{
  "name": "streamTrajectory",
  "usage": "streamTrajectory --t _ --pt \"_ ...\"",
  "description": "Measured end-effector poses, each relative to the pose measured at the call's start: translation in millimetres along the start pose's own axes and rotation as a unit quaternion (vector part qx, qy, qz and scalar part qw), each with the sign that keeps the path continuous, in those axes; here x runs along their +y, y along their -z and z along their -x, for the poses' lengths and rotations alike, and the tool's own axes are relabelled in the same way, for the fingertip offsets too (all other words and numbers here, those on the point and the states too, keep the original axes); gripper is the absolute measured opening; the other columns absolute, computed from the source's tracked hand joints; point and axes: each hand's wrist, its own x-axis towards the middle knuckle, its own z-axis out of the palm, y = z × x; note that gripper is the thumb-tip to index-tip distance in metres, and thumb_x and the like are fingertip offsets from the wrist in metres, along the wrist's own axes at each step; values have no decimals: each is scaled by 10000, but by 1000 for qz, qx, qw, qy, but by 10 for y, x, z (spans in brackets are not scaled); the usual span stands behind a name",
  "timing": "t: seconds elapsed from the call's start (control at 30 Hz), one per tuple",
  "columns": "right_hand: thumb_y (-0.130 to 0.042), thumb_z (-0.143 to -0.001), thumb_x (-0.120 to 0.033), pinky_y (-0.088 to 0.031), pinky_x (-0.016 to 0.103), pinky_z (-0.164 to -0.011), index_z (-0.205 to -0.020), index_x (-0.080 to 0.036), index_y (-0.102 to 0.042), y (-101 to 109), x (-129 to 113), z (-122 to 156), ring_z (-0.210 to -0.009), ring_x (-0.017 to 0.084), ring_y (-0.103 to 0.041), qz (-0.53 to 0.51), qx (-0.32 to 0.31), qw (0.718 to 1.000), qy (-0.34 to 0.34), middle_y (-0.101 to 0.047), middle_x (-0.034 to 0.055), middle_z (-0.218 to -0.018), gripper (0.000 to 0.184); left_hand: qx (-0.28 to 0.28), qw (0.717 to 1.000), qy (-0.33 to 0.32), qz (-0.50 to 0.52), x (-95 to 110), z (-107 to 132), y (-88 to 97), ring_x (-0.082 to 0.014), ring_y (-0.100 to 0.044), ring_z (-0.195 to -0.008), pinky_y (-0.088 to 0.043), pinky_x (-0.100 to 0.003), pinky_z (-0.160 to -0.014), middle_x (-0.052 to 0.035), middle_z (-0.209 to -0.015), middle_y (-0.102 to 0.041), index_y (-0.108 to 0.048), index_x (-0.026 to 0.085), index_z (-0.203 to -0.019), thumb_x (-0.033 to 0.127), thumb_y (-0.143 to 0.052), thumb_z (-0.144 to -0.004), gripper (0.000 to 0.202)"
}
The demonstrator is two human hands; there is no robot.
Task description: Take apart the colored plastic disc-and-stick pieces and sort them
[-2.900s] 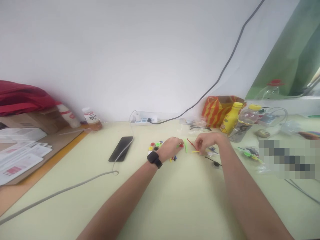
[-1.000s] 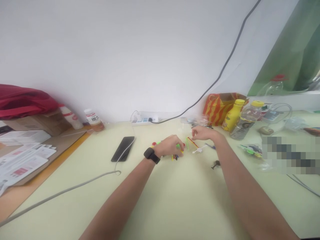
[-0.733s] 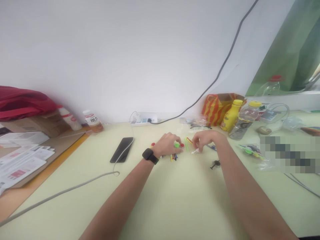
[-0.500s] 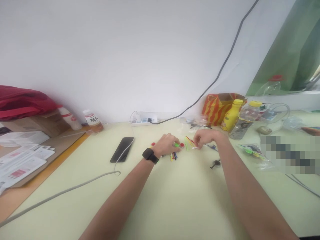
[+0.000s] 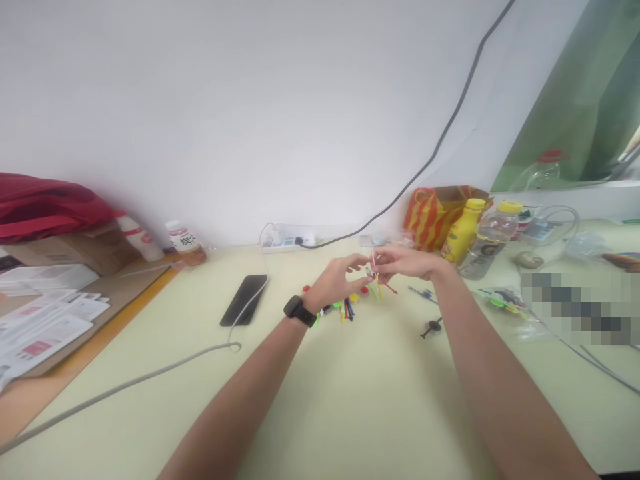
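A phone (image 5: 240, 307) lies left of the left hand (image 5: 334, 283), whose curved fingers meet a small white piece (image 5: 374, 261); I cannot tell if they grip. The right hand (image 5: 400, 261) pinches that piece above the table (image 5: 345, 393); a black piece (image 5: 434, 326) lies beyond.

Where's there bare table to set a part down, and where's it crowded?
Widest: the table between the forearms, nearer than the black piece. Smaller: between the phone and the watch. Crowded: around the left hand, right hand and colored parts; also back right, by the bag and bottles.
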Motion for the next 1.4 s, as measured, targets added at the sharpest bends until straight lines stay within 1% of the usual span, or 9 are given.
streamTrajectory --t 0.13,0.3,0.5,0.6,0.77,0.9,1.1,1.23,1.4 --pt "-727 -895 -446 -563 374 -894 -1023 -197 -566 -59 25 -53 -931 209 -715 -51 -1 999 -9 -740 76 -968 323 33 999 9 19 -21 -3 -49 -213 -718 -1000 -557 -367 -946 -65 -1013 -773 -678 222 -1207 334 -660 -931 298" --pt "-675 -907 -311 -549 342 -884 -1049 -199 -553 -82 60 -108 -929 201 -708 -63 -22 998 18 -731 68 -972 218 44 998 -18 50 -11 -19 -81 -182 -720 -936 -567 -328 -924 -69 -1010 -763 -704 186 -1075 246 -620 -933 176" --pt "-549 -890 -258 -441 221 -623 -887 -218 -548 -147 63 -199 -684 124 -527 31 47 998 -1 -559 -25 -737 40 35 995 0 89 -7 -6 -108 -161 -713 -814 -585 -290 -795 -66 -918 -749 -653 160 -934 281 -611 -942 129" --pt "-554 -866 -261 -398 216 -566 -827 -210 -526 -186 73 -241 -632 117 -465 48 63 997 -23 -517 -26 -709 70 29 996 12 78 -28 8 -130 -151 -704 -751 -577 -276 -725 -51 -866 -739 -634 162 -892 282 -612 -933 129" --pt "-582 -844 -230 -399 229 -549 -966 -213 -515 -226 70 -252 -616 133 -502 23 50 998 -28 -604 -8 -703 141 21 996 8 86 -66 10 -144 -163 -723 -830 -582 -294 -779 -71 -974 -753 -632 172 -969 226 -580 -922 88" --pt "-578 -862 -252 -391 231 -563 -983 -222 -489 -291 37 -291 -613 136 -518 36 66 997 -25 -600 -22 -670 153 43 997 15 68 -73 -5 -148 -157 -693 -788 -565 -291 -765 -52 -888 -735 -612 174 -904 188 -587 -871 44" --pt "-530 -902 -323 -349 229 -551 -1048 -233 -541 -312 32 -392 -630 139 -498 99 161 981 -51 -536 -34 -681 171 80 996 34 22 -66 -5 -106 -129 -594 -670 -498 -251 -650 2 -732 -659 -562 187 -788 192 -610 -810 53" --pt "-579 -865 -260 -421 240 -636 -1192 -216 -538 -170 103 -315 -779 176 -625 157 195 963 -99 -666 14 -796 333 4 999 53 -1 -46 26 -96 -138 -594 -634 -463 -257 -610 -3 -691 -667 -589 183 -714 275 -666 -813 156" --pt "-638 -818 -221 -448 265 -631 -1192 -192 -549 33 261 -159 -721 186 -667 209 113 955 -176 -728 41 -810 386 -95 995 18 -35 -24 61 -196 -170 -642 -745 -478 -282 -686 -10 -829 -737 -723 210 -840 254 -705 -783 74"
